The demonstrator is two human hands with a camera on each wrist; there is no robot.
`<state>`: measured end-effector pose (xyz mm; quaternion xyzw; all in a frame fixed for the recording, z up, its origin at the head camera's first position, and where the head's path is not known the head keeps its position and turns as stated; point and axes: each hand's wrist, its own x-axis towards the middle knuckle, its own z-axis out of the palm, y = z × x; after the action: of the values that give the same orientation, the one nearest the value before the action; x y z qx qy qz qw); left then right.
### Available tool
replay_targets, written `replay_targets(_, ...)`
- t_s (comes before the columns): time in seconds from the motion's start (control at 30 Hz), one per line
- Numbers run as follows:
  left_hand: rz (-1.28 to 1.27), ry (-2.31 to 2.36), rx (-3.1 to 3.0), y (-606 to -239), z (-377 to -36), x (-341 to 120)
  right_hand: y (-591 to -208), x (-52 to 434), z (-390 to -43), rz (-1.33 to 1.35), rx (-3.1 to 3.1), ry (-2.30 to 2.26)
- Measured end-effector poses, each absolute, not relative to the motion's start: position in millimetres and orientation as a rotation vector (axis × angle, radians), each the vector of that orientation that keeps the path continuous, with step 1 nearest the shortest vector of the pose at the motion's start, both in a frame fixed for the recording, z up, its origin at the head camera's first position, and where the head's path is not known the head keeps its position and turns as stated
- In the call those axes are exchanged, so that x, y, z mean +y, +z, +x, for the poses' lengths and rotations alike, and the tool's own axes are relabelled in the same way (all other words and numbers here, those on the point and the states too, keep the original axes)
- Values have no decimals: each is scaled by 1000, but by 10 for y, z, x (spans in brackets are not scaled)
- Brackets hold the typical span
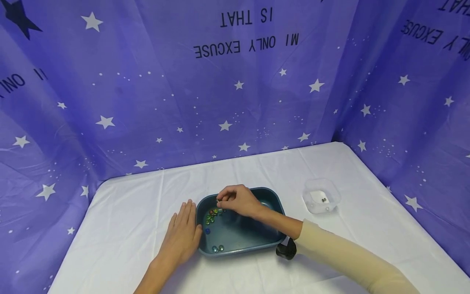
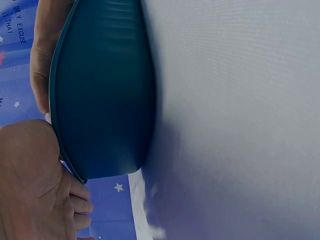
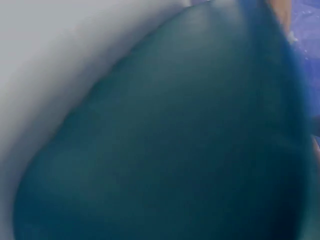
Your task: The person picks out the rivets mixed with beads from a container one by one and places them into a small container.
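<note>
A dark teal plastic tub (image 1: 242, 241) stands on the table, with glass marbles (image 1: 211, 216) in green, yellow and red gathered near its left end. One blue marble (image 1: 207, 231) and two pale ones (image 1: 218, 248) lie apart from them. My right hand (image 1: 238, 200) is over the tub, thumb and fingertips pinching a small bead-like thing (image 1: 218, 200), mostly hidden. Flat along the tub's left rim, my left hand (image 1: 181, 234) rests with straight fingers. The left wrist view shows that hand's palm (image 2: 30, 185) beside the tub wall (image 2: 100, 90).
A clear plastic container (image 1: 312, 206) with a few tiny dark beads (image 1: 324, 200) stands right of the tub. White cloth (image 1: 125, 228) covers the table. A black object (image 1: 286, 250) shows below my right forearm. Purple star-printed curtains (image 1: 220, 102) hang behind and at both sides.
</note>
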<state>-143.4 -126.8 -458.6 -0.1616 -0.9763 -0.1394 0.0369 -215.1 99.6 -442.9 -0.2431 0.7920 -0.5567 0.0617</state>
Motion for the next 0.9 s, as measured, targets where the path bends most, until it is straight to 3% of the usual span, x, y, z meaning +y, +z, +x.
replay_targets(0.53,-486,-447,-2994,-4621,-1440,-1260,-4141,1588,-2096,-644,2494,-1802)
replay_targets(0.9,-489,-378,-2977,-4603,-1438,-1269,-4117,2164,-1975,-417,2583,-1833)
